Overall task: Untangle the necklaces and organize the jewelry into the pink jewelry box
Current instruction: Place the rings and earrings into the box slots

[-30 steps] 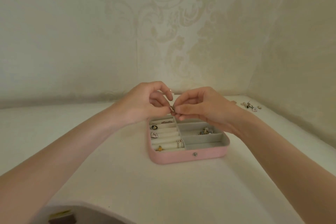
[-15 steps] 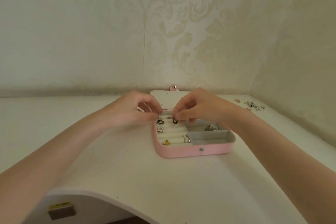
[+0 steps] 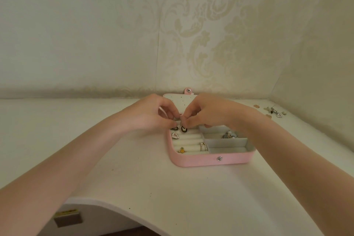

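while both hands work over the far rows of the ring cushion, the risks sit mostly in how small the pieces are. at about nine o'clock of the open pink rectangular jewelry box (image 3: 212,160), the left hand (image 3: 151,114) has its fingertips bunched together against a dark oval stud earring (image 3: 174,128) in the top slot; whether it actually pinches the stud cannot be told. just beside it, toward twelve o'clock of the box, the right hand (image 3: 206,113) pinches a second dark oval stud earring (image 3: 184,128) between thumb and forefinger, pressing it down into the white foam rolls (image 3: 188,142). if that pinch slips, the stud could likely skip across the cushion or fall between rolls, and a nudging knuckle could probably unseat the white triangular earring (image 3: 174,135) just below. further right, a silver band ring (image 3: 203,146) and a bluish cluster of jewelry (image 3: 229,135) lie in their compartments. well apart at two o'clock, loose small jewelry pieces (image 3: 273,111) lie scattered near the white table's (image 3: 134,178) far edge, where a sweeping forearm might knock them off.
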Demonstrator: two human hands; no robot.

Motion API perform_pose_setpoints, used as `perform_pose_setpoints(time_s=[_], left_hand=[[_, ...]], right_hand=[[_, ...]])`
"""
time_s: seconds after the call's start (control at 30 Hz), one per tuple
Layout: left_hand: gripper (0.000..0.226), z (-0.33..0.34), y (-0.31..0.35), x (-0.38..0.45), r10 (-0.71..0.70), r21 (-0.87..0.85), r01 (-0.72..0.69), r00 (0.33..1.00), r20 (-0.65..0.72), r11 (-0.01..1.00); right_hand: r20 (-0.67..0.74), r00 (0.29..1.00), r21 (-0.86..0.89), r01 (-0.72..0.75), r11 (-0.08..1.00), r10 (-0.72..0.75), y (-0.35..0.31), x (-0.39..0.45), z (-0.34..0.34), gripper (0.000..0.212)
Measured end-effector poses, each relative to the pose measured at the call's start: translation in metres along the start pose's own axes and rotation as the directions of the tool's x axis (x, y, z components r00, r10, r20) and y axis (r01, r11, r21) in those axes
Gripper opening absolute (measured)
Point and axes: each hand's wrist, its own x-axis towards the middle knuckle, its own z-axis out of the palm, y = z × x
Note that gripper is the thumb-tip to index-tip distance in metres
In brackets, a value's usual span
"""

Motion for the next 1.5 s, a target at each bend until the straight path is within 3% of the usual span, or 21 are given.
perform_pose_setpoints(time_s=[0.13,0.53,0.8,1.2,1.5], left_hand=[[0.021,-0.002,0.002,0.001,0.015,0.111,-0.01,0.999,-0.045,0.994],[0.01,-0.004,0.016,0.002,-0.025,0.253,0.004,0.996,0.08,0.967],[0.014,-0.003,0.027,0.007,-0.02,0.466,-0.021,0.996,0.084,0.884],[0.007,-0.004,0.034,0.008,0.028,0.541,-0.12,0.984,0.176,0.833],[0.01,-0.008,0.025,0.012,0.013,0.431,-0.101,0.979,0.202,0.897]], right_hand=[[-0.011,1.0,0.007,-0.014,1.0,0.014,0.0,0.005,0.005,0.005],[-0.097,0.993,-0.003,0.07,0.998,-0.07,0.003,-0.004,0.006,0.009],[-0.138,0.983,-0.031,0.119,0.992,-0.122,0.009,-0.003,0.013,0.007],[-0.258,0.942,-0.085,0.201,0.976,-0.216,0.012,-0.008,0.021,0.008],[-0.241,0.949,-0.077,0.192,0.978,-0.205,0.013,-0.006,0.021,0.007]])
